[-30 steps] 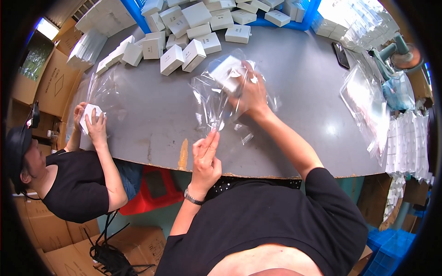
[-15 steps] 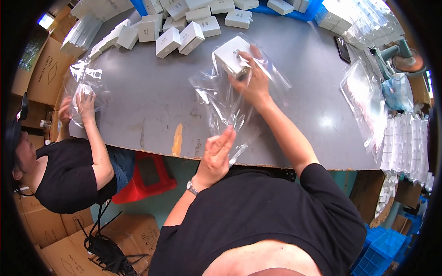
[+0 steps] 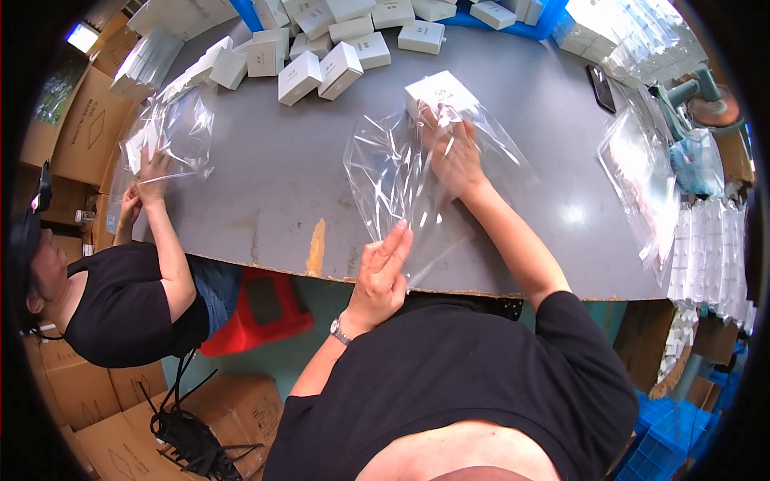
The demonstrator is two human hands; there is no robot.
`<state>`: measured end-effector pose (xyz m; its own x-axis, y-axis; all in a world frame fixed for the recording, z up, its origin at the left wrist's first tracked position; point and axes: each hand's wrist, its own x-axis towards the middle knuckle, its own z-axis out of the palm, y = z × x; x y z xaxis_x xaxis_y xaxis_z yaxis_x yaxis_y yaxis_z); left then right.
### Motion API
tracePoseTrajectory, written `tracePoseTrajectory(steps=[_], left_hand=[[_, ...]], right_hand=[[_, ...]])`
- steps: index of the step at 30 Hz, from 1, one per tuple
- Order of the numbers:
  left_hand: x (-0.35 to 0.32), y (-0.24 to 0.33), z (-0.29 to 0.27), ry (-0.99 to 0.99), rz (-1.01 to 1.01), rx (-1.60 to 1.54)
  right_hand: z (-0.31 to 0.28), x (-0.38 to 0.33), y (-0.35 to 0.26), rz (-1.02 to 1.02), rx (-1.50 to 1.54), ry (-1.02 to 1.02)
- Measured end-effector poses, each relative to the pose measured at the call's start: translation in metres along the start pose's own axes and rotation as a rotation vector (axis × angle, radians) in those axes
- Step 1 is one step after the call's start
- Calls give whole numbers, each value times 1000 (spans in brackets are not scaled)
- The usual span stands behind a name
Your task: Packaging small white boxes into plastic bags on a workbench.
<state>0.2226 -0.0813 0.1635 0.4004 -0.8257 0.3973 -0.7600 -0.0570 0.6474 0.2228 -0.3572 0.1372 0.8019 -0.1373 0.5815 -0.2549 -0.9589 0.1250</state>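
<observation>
Upper centre: glare on clear film [image 3: 385, 172] is partly hiding right hand [image 3: 457, 163]; top edge is cutting off blue crate [image 3: 547, 26].

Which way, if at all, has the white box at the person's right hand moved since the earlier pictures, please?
Yes: the white box has moved rightward, now farther right of the tan worn patch and nearer the black phone.

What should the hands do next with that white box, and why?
Perhaps the right hand should grip the white box: it's at the box's near side, while the left hand holds the clear plastic's near end, which may steady it.
</observation>
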Motion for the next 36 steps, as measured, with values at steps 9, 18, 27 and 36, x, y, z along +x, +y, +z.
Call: tracePoseTrajectory(steps=[9,18,27,36], left_hand=[[92,-83,-114,150,-222,-210],[284,-297,-99,-226,-319,540],[235,-283,-101,194,-181,-9],[195,-100,-19,550,12,-1134]], right_hand=[[-177,-1,17,-329,1325,-881],[76,239,-20,-293,34,-294],[87,227,31,-141,669,-349],[-80,145,-20,-83,948,115]])
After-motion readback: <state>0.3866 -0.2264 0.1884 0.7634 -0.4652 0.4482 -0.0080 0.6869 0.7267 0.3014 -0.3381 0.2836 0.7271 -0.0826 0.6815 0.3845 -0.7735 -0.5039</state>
